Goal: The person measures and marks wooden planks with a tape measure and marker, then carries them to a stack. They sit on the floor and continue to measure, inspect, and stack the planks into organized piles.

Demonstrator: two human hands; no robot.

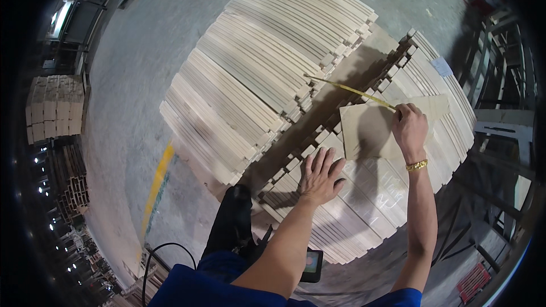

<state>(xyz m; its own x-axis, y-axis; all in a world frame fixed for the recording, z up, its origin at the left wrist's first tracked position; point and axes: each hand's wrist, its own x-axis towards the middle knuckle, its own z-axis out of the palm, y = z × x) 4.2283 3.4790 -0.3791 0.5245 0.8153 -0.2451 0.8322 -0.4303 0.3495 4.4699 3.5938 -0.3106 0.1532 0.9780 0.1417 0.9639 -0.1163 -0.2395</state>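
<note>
My right hand (pixel 410 128), with a gold bracelet at its wrist, is closed on one end of a yellow tape measure (pixel 358 91). The tape's thin blade runs out leftward across the gap to the edge of the far stack of pale wooden slats (pixel 239 74). Any case inside my fingers is hidden. My left hand (pixel 324 179) rests with fingers spread on the near stack of slats (pixel 381 216), close to its uneven left edge. A flat tan sheet (pixel 364 128) lies on the near stack, partly under my right hand.
A narrow gap separates the two stacks. Yellow and green floor lines (pixel 156 179) run at the left. Metal frames (pixel 506 119) stand at the right, and a further wood stack (pixel 55 108) is at the far left. A small screen device (pixel 311 264) hangs near my waist.
</note>
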